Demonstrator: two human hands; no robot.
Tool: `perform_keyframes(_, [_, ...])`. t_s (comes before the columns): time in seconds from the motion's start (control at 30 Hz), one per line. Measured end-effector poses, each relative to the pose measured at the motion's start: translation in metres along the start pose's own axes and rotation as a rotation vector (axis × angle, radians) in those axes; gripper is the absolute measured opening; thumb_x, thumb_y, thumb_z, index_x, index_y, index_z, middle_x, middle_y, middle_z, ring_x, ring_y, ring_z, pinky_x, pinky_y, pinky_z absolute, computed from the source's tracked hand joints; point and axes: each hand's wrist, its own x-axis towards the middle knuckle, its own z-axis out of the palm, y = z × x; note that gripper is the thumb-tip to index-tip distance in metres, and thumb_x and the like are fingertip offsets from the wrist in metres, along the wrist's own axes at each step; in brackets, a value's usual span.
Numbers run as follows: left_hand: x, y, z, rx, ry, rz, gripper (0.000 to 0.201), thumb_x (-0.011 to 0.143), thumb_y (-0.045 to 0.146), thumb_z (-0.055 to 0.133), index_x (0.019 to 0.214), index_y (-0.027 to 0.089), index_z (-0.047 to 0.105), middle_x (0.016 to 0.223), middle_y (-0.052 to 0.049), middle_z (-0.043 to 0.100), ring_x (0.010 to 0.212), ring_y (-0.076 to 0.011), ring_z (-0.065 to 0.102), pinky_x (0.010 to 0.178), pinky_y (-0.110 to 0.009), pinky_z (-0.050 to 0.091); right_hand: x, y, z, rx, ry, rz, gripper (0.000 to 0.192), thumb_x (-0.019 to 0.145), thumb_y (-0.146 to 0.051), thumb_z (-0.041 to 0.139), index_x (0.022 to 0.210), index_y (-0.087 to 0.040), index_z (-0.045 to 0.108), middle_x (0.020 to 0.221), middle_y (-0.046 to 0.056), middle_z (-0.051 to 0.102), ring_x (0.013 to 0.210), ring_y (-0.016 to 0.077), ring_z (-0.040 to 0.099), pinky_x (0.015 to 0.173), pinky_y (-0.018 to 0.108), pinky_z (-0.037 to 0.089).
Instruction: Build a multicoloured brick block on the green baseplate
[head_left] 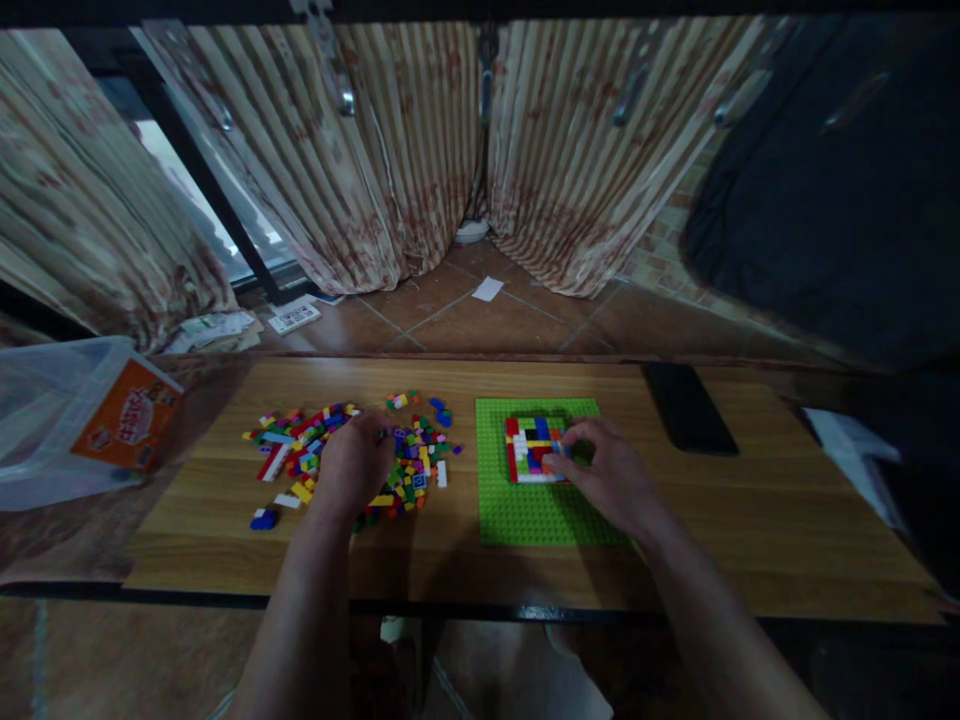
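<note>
Many loose bricks point(419, 481) lie left of the green baseplate point(517, 520), hard plastic by their look, likely light and stiff; the left hand point(356, 457) curls over them, whether pinching one I cannot tell; on the studded baseplate sits a squarish, multicoloured brick build point(534, 448), probably rigid, best held low by opposite sides; the right hand point(606, 468) bends thumb and fingers at its right edge, their grip unclear.

On the table point(787, 520), loose bricks point(412, 466) lie left of the baseplate point(525, 520), the phone point(690, 408) right. The brick assembly point(529, 455) sits on the baseplate.
</note>
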Motion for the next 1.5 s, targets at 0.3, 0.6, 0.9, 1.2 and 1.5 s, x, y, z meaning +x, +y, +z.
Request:
perform_keyframes(0.3, [-0.001,-0.002,0.003,0.012,0.004,0.017,0.027,0.080,0.025,0.052,0.095,0.018,0.073,0.088,-0.010,0.073,0.087,-0.0265,0.068,0.080,-0.032,0.049,0.002,-0.005,0.000,-0.085,-0.035,0.021,0.022,0.070,-0.040,0.071,0.071,-0.022,0.058,0.082,0.005,0.062,0.079,0.0234,0.060,0.075,0.038,0.045])
perform_keyframes(0.6, [-0.007,0.006,0.001,-0.420,-0.024,0.115,0.020,0.080,0.027,0.055,0.088,0.016,0.069,0.080,-0.005,0.071,0.075,-0.0198,0.065,0.071,-0.026,0.046,0.006,-0.003,-0.007,-0.004,-0.077,0.060,0.029,0.072,-0.050,0.069,0.074,-0.022,0.064,0.084,0.006,0.068,0.079,0.0235,0.063,0.073,0.037,0.046])
perform_keyframes(0.9, [-0.028,0.047,0.017,-0.975,-0.411,0.219,0.018,0.082,0.031,0.061,0.085,0.014,0.066,0.073,-0.001,0.062,0.064,-0.0116,0.053,0.060,-0.021,0.041,0.005,-0.023,0.000,0.225,0.141,0.022,0.028,0.085,-0.047,0.057,0.084,-0.020,0.068,0.086,0.005,0.070,0.081,0.0204,0.064,0.077,0.034,0.046])
perform_keyframes(1.2, [-0.036,0.063,0.030,-1.093,-0.514,0.310,0.014,0.080,0.025,0.065,0.085,0.013,0.066,0.079,-0.002,0.065,0.073,-0.0120,0.056,0.070,-0.022,0.043,-0.012,-0.055,0.025,0.420,-0.187,-0.084,0.019,0.086,-0.038,0.063,0.093,-0.022,0.069,0.085,0.000,0.069,0.078,0.0158,0.062,0.072,0.028,0.046])
perform_keyframes(1.5, [-0.041,0.068,0.028,-0.839,-0.406,0.378,0.016,0.085,0.028,0.060,0.083,0.014,0.066,0.070,0.001,0.060,0.065,-0.0115,0.052,0.060,-0.022,0.038,-0.013,-0.058,0.021,0.396,-0.247,-0.082,0.015,0.089,-0.030,0.057,0.082,-0.020,0.065,0.077,-0.001,0.063,0.073,0.0145,0.056,0.068,0.027,0.042])
